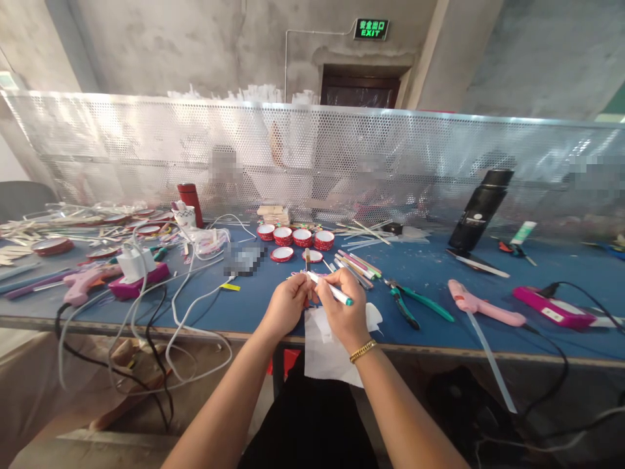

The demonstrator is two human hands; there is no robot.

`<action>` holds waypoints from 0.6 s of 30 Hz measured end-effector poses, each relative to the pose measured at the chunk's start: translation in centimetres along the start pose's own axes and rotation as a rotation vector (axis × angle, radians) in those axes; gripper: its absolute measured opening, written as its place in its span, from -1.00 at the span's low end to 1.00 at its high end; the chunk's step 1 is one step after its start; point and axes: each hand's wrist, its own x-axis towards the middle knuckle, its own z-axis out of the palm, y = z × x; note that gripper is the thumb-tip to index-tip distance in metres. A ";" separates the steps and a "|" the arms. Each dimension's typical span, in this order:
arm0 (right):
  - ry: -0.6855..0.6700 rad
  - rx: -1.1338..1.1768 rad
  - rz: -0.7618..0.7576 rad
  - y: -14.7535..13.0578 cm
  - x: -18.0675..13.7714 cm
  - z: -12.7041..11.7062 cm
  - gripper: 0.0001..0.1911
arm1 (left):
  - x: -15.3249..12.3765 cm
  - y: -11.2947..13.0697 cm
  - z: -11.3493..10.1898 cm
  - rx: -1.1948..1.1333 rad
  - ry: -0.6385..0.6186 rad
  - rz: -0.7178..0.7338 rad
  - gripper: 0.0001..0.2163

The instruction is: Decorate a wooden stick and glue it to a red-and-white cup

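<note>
My right hand (347, 311) is closed around a white marker pen (336, 293) with a teal end, its tip pointing up and left toward my other hand. My left hand (289, 305) pinches a small brown strip (307, 260) that stands up between the fingers; its lower part is hidden. The pen tip is close to this strip, though I cannot tell whether it touches. White paper (317, 352) lies under my right hand and hangs over the table edge. Just beyond my hands are round red-rimmed white discs (282, 254), with several more stacked behind.
Colored markers (359, 266), teal-handled pliers (422, 303) and a pink glue gun (483, 307) lie to the right. A black bottle (481, 212) stands behind them. Left are white cables (183, 319), a magenta power strip (139, 281) and another pink glue gun (90, 281). A perforated metal panel (342, 163) borders the table.
</note>
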 end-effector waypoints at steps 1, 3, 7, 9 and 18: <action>0.003 -0.003 -0.001 0.0 0.0 0.0 -0.81 | 0.0 0.1 0.0 0.004 0.001 0.000 -0.69; 0.013 -0.010 -0.003 0.1 0.0 0.1 -0.81 | 0.0 0.2 0.0 0.007 -0.001 -0.002 -0.69; 0.054 -0.014 0.022 0.1 0.0 0.1 -0.78 | -0.1 0.5 0.0 -0.025 -0.001 -0.025 -0.72; 0.066 -0.001 0.041 0.0 0.0 0.0 -0.78 | -0.1 0.6 0.0 -0.040 0.001 -0.036 -0.73; 0.024 0.016 0.017 0.0 0.1 0.0 -0.79 | 0.0 0.3 -0.1 -0.015 -0.003 -0.009 -0.71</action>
